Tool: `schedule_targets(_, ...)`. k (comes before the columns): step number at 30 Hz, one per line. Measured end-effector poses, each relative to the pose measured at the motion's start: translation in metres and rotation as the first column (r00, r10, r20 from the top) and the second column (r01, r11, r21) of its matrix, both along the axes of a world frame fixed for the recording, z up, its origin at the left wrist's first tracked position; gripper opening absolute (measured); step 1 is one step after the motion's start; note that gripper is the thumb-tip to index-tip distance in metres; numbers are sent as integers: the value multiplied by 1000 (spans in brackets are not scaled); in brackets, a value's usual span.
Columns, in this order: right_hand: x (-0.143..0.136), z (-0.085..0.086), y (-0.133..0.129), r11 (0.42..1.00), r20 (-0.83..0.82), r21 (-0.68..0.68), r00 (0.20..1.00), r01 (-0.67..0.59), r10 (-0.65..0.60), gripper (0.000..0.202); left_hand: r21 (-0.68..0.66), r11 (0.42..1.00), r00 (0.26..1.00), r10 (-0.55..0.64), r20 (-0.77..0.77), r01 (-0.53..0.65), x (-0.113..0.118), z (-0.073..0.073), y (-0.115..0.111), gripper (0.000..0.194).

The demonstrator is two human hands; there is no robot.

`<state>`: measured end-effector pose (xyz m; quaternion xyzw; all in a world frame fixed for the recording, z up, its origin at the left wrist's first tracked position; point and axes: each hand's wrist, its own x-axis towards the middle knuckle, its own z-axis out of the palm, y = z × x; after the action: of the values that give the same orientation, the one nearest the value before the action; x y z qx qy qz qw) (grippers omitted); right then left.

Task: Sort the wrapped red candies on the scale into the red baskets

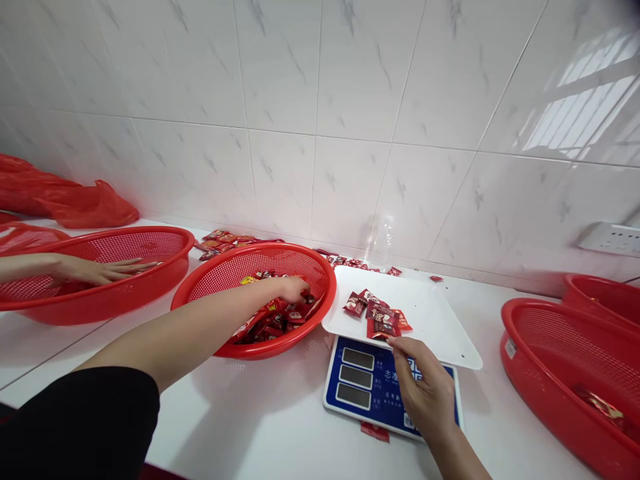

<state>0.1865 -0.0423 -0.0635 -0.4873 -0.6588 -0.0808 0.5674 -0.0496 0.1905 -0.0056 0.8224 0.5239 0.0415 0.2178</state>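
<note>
We're looking at small sealed packets (383,313): a few are lying in a loose cluster on the white tray (435,313) of the scale (390,380), and many more are heaping in the red basket (317,267) just beside it on the bench (285,427). More are lying along the wall behind.

Handling: we're judging them light, with thin, crinkly, likely slippery film and no stiff frame. We're guessing the contents are firmer than the wrap and could be breaking if squeezed hard. A flat sealed end or edge is seeming the best grip, pinched between thumb and fingertip; in the heap, a loose scoop from above is suiting better, since packets are overlapping and could be sliding off.

Looks: mostly dark red and maroon, glossy, with pale printing; one on the tray is showing brighter orange-red, and some yellow is showing in the basket.

The left hand (295,290) is sitting down among the basket's packets, fingers curling; we can't tell whether it is clutching any. The right hand (424,383) is resting over the scale, thumb and forefinger close together at the nearest packet's lower edge; we can't tell if they're pinching it.
</note>
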Motion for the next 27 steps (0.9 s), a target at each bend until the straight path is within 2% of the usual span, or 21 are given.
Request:
schedule_targets(6,0,1,0,1000,9,17,1000,-7,6,20,-84,974,966,-219,-138,209,-4,18,5,20)
schedule_targets(11,0,0,-1,1000,0,13,1000,-21,21,21,-212,937,952,-298,-68,278,1,22,-8,34)
schedule_targets(14,0,0,-2,1000,0,20,1000,-21,21,21,-335,895,953,-301,31,294,6,21,-17,52)
schedule_targets(18,-1,2,-1,999,0,26,999,-32,32,22,-474,834,959,-260,116,283,8,24,-20,60)
schedule_targets(23,-1,1,0,998,-6,17,999,-54,54,23,-546,799,967,-202,153,253,8,28,-19,73)
schedule_targets(27,-1,0,0,999,-6,7,999,-53,53,24,-557,794,969,-178,169,243,7,28,-19,71)
